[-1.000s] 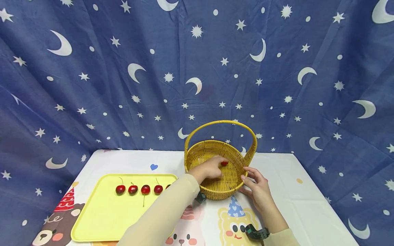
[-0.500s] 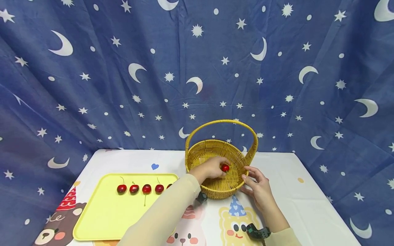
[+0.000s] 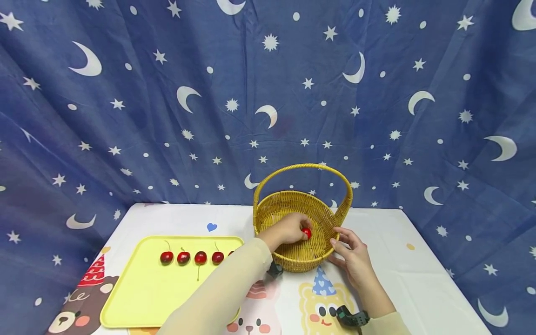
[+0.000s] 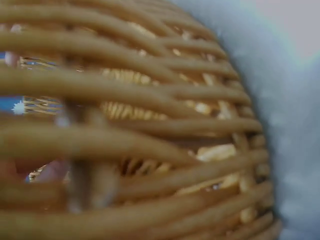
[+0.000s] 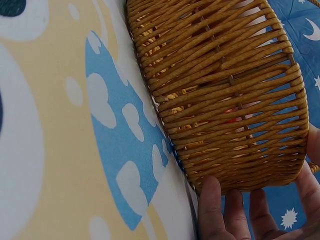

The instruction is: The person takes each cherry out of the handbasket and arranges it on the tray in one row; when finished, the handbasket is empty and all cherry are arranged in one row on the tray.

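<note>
In the head view, my left hand (image 3: 291, 228) reaches into a woven wicker basket (image 3: 295, 264) with a tall arched handle. Its fingers and thumb pinch a red cherry (image 3: 307, 232) low inside the basket. My right hand (image 3: 352, 256) grips the basket's right side, thumb at the rim and fingers along the outer wall. The right wrist view shows these fingers (image 5: 211, 207) against the weave of the basket (image 5: 230, 100). Close wicker strands of the basket (image 4: 125, 85) fill most of the left wrist view, so the left hand is mostly hidden there.
A yellow tray (image 3: 146, 293) lies left of the basket, bearing a row of several cherries (image 3: 200, 257). My left sleeve (image 3: 226, 284) crosses its right side and partly covers the last cherry. A blue moon-and-star curtain (image 3: 226, 116) hangs behind the white patterned table (image 3: 410, 279).
The cherry in my left hand shows more clearly and has come slightly nearer, while the fingers shift a little around it. My right hand keeps its place on the basket.
</note>
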Tool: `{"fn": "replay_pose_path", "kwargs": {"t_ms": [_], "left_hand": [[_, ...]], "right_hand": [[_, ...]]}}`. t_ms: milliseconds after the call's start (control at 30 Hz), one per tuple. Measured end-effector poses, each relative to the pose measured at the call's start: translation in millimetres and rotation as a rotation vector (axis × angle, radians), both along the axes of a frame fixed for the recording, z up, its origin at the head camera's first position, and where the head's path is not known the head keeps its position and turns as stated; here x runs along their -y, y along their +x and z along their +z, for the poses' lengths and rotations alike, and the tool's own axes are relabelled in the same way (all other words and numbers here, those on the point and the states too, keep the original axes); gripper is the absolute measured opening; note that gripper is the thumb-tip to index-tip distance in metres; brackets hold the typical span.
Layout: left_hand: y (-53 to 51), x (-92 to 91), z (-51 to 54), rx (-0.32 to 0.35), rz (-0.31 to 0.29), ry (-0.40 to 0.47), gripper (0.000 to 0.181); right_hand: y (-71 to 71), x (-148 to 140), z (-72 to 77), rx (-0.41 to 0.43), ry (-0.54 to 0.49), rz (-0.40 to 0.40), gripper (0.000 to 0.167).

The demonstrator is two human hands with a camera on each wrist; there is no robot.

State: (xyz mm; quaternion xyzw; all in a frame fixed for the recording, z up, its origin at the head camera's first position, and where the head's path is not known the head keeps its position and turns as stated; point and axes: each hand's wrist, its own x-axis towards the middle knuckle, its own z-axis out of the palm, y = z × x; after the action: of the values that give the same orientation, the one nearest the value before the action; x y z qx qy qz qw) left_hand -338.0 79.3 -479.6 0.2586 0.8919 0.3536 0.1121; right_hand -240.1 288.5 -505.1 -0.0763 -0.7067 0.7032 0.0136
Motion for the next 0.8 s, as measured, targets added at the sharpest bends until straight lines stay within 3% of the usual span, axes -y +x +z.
{"fn": "replay_pose_path", "kwargs": {"t_ms": [200, 400, 600, 800], "left_hand": [[5.4, 5.6, 14.0, -0.084, 0.023, 0.112, 0.036], [26.1, 26.2, 41.8, -0.09, 0.015, 0.251, 0.028], [51.7, 66.0, 58.2, -0.15, 0.035, 0.328, 0.033], [77.6, 123.2, 55.1, -0.128, 0.102, 0.401, 0.041]], "right_hand": [[0.6, 0, 1.1, 0.015, 0.003, -0.008, 0.05], [0.5, 2, 3.6, 0.022, -0.002, -0.013, 0.052], [0.0, 2, 4.1, 0.009, -0.005, -0.011, 0.052], [-0.1, 2, 3.2, 0.012, -0.009, -0.013, 0.05]]}}
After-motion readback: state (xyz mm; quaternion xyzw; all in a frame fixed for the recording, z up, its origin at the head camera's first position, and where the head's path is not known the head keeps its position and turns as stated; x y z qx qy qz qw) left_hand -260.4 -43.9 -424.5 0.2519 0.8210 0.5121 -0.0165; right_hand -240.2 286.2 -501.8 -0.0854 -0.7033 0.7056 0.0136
